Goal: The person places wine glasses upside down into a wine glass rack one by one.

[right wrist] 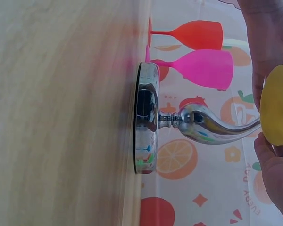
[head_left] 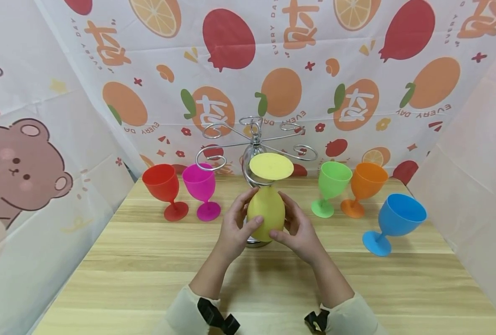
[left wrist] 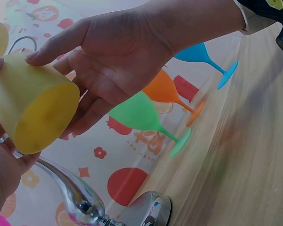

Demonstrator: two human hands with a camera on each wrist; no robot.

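Both hands hold a yellow goblet (head_left: pixel 266 211) upside down in front of the metal rack (head_left: pixel 255 139), its round foot uppermost. My left hand (head_left: pixel 234 228) grips the bowl from the left, thumb on the near side. From the right, my right hand (head_left: pixel 301 231) grips the same bowl with its thumb low near the rim. In the left wrist view, the mouth of the yellow goblet (left wrist: pixel 47 117) faces down and toward the camera. The rack has several curled wire arms, and its chrome base (right wrist: pixel 148 117) stands on the table in the right wrist view.
A red goblet (head_left: pixel 161 184) and a magenta goblet (head_left: pixel 199 186) stand upright at the left of the wooden table (head_left: pixel 147 288). To the right stand a green goblet (head_left: pixel 333 179), an orange goblet (head_left: pixel 368 181) and, nearer, a blue goblet (head_left: pixel 400 216). Printed cloth (head_left: pixel 239 79) hangs behind.
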